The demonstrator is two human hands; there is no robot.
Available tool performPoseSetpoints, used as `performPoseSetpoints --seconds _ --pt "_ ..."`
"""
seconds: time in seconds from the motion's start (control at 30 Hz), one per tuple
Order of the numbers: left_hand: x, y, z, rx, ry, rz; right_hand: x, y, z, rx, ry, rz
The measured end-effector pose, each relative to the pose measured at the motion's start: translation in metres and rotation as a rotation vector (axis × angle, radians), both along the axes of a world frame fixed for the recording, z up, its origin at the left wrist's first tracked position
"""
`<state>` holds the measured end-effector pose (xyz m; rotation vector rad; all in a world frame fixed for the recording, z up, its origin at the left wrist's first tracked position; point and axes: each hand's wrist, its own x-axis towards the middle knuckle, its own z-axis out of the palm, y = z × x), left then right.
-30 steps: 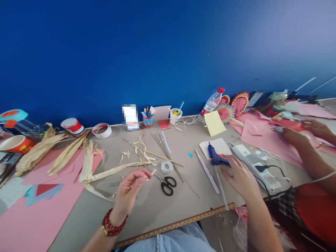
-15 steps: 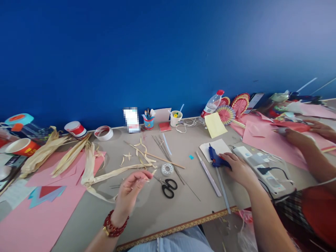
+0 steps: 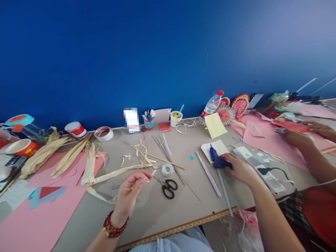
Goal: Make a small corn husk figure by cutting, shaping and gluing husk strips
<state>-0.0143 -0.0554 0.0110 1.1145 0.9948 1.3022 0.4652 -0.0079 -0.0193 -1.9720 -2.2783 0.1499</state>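
Note:
My left hand (image 3: 133,187) is closed in a pinch on a small pale strip of corn husk (image 3: 154,172), held above the table. On the right, my right hand (image 3: 240,168) has its fingers on the handle of a blue hot glue gun (image 3: 215,159), whose nozzle lies over a folded white tissue (image 3: 222,146). A long translucent glue stick (image 3: 225,194) trails from the gun toward the table edge. Black-handled scissors (image 3: 169,189) and a roll of tape (image 3: 167,169) lie just right of my left hand. Cut husk pieces (image 3: 141,148) are scattered beyond it.
Dried corn husks (image 3: 44,154) and pink paper (image 3: 34,217) cover the left side. A lilac-handled knife (image 3: 210,176) lies beside the glue stick. A power strip (image 3: 265,175) with cables sits at right, near another person's hands (image 3: 299,141). A bottle (image 3: 212,105) stands against the wall.
My right hand and the glue gun have shifted very slightly right; the tissue has moved a little with them. My left hand keeps its pinch in nearly the same place.

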Motion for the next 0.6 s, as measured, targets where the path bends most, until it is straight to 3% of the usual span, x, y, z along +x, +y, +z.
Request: performPoseSetpoints --seconds 0.4,0.6 --pt "-0.0005 0.0005 -0.0034 0.016 0.002 -0.004 0.0023 -0.0009 -0.0023 0.022 0.086 -0.094" --pt "-0.0007 0.0004 -0.0046 0.011 0.011 -0.013 0.0084 0.0006 -0.0074 0.068 0.213 -0.076"
